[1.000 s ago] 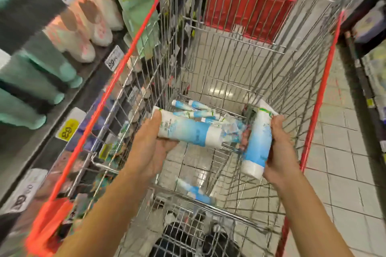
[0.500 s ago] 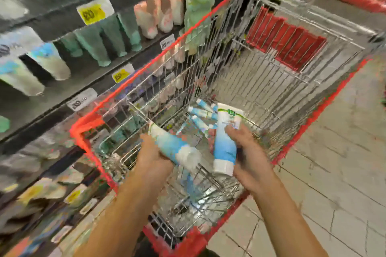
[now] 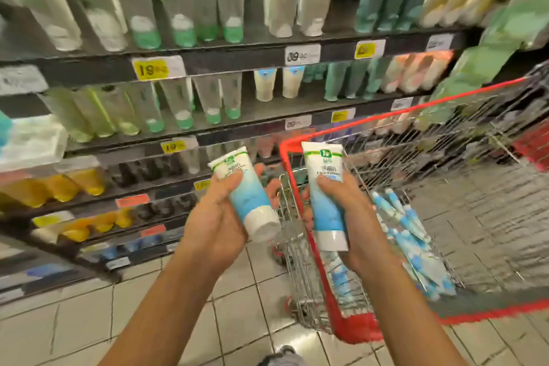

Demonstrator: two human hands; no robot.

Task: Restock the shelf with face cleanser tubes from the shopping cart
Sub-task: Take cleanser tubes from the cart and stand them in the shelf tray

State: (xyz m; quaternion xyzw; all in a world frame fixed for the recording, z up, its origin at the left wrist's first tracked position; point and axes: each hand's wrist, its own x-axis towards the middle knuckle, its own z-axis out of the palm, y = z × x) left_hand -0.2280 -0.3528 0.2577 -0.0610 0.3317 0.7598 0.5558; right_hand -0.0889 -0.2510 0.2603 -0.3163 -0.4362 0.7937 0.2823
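Note:
My left hand (image 3: 215, 221) grips a white and blue face cleanser tube (image 3: 245, 192), tilted, cap down and to the right. My right hand (image 3: 361, 227) grips a second tube (image 3: 325, 196), nearly upright with its cap down. Both tubes are lifted out of the wire shopping cart (image 3: 297, 147), whose red rim sits just behind them. Several more blue and white tubes (image 3: 407, 235) lie in the cart's bottom. The shelf (image 3: 237, 53) with rows of hanging tubes stands ahead and to the left.
Price tags (image 3: 150, 68) line the shelf edges. Yellow bottles (image 3: 84, 181) and dark items fill the lower left shelves. Green packs (image 3: 487, 53) hang at the right above the cart. Pale floor tiles (image 3: 234, 315) lie between me and the shelf.
Both hands have risen out of the cart with their tubes. My view has swung left and up from the cart towards the shelf.

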